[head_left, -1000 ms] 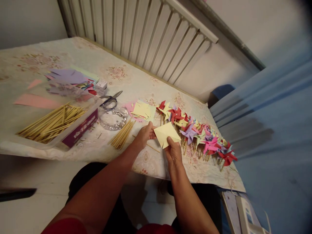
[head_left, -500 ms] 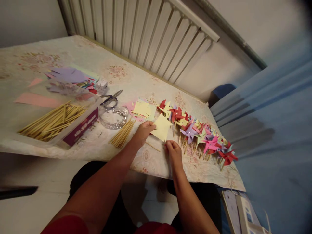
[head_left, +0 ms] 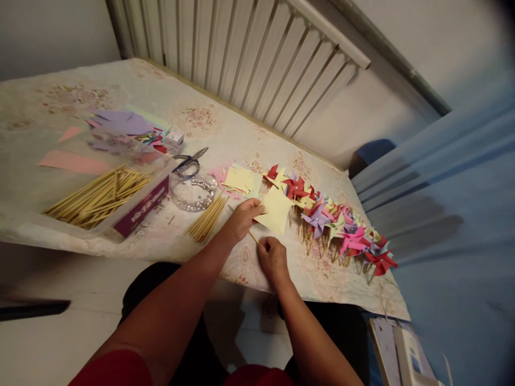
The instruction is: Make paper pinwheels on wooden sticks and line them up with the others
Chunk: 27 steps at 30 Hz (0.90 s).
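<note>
Between thumb and fingers, my left hand pinches the left edge of a pale yellow paper square. Below it, my right hand has its fingers closed at the end of a thin wooden stick, near the tablecloth. Part of that stick is hidden behind my left hand. A fan of similar sticks lies to the left. Beyond the held square are a pile of yellow cut paper and a round clear dish of small shiny pins.
Finished paper pinwheels stand in a dense row on the right. At left, a clear plastic box holds many sticks. Scissors, a small white box and coloured paper lie behind it. A radiator runs along the wall.
My right hand has left the yellow square's lower corner and moved down and left to the stick on the table. My left hand still holds the square.
</note>
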Tool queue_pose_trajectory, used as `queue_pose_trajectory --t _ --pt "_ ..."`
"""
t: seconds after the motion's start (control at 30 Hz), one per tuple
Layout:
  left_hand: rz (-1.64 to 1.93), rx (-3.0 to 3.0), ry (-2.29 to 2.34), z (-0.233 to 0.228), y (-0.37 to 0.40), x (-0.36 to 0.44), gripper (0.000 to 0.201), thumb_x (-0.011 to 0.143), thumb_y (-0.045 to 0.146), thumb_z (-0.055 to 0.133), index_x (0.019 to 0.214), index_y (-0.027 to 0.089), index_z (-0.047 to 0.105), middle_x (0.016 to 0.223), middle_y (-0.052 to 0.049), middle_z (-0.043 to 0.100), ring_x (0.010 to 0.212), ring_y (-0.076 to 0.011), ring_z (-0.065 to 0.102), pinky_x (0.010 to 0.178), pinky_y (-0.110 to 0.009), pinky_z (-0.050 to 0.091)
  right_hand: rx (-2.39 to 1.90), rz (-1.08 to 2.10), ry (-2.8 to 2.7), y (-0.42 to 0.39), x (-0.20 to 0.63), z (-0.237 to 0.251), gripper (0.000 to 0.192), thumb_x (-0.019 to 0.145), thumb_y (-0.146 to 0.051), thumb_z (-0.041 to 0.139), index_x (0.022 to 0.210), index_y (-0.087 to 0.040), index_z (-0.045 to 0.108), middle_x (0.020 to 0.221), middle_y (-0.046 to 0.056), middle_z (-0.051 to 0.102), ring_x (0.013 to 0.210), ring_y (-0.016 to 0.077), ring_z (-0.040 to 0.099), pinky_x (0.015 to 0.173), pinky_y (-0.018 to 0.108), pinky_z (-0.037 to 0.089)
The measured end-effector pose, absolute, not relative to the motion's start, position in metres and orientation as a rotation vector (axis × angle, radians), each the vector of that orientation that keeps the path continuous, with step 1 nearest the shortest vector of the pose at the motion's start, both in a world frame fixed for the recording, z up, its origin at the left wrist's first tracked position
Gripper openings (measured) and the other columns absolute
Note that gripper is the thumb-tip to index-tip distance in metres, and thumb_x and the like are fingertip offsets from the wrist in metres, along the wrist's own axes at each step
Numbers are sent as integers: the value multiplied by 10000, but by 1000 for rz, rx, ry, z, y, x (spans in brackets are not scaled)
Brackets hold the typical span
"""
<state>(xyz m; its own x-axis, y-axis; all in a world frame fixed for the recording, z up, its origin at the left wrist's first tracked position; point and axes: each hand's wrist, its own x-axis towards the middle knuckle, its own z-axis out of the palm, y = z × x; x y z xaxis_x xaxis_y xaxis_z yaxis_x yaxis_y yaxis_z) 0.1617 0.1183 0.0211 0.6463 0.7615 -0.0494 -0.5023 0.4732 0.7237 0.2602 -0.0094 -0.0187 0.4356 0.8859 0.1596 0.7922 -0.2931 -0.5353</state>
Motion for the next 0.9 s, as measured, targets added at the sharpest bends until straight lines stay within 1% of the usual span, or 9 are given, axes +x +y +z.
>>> queue_pose_trajectory --t 0.17,0.23,0.37,0.5,0.6,0.7,0.77,0.83,0.9 --pt "794 704 357 24 115 161 301 628 332 778 753 160 565 702 21 610 643 -110 569 636 -228 460 -2146 247 -1207 18 231 -16 169 801 -239 512 665 -194 601 636 -1 601 604 153 506 625 274 368" --pt "787 682 349 25 115 160 308 626 328 784 758 162 560 700 21 608 633 -113 567 633 -236 463 -2075 326 -1181 27 223 -15 169 803 -269 532 681 -189 619 645 -5 615 608 149 502 618 271 374" --pt "791 654 336 26 115 160 324 619 333 796 760 160 560 695 18 600 632 -119 568 642 -250 465 -1765 576 -1037 37 229 -18 183 785 -333 583 755 -176 670 689 -6 655 631 135 517 598 249 412" --pt "787 673 335 21 116 163 323 622 339 802 754 152 574 716 6 614 655 -115 567 643 -233 449 -1374 793 -444 31 258 -18 230 745 -394 674 826 -180 647 620 -36 627 457 84 432 433 208 340" --pt "757 701 352 17 114 166 325 623 351 800 762 149 587 740 2 625 677 -117 573 660 -234 460 -1136 784 -277 18 277 -7 288 787 -471 678 871 -198 641 716 -14 683 511 92 537 442 199 395" --pt "729 738 400 13 109 170 334 612 369 799 749 149 589 736 2 627 678 -122 578 664 -240 473 -1107 776 -320 5 284 6 363 805 -552 657 886 -199 649 820 25 722 671 138 644 517 230 479" --pt "718 759 435 10 106 172 335 612 382 792 744 149 590 744 -5 636 693 -134 594 677 -255 491 -1184 773 -391 -1 285 11 349 742 -515 724 855 -195 645 828 29 726 718 161 656 577 260 512" --pt "684 790 476 9 103 172 330 623 390 778 749 148 593 763 -22 653 715 -155 618 681 -276 512 -1299 765 -438 -4 287 12 323 649 -444 785 776 -196 622 773 17 714 682 166 639 593 275 514" --pt "612 860 526 8 102 171 318 635 382 766 769 144 604 790 -45 675 736 -177 641 653 -282 525 -1397 754 -458 -6 289 10 313 595 -412 790 699 -197 587 702 9 690 629 161 610 592 283 503"
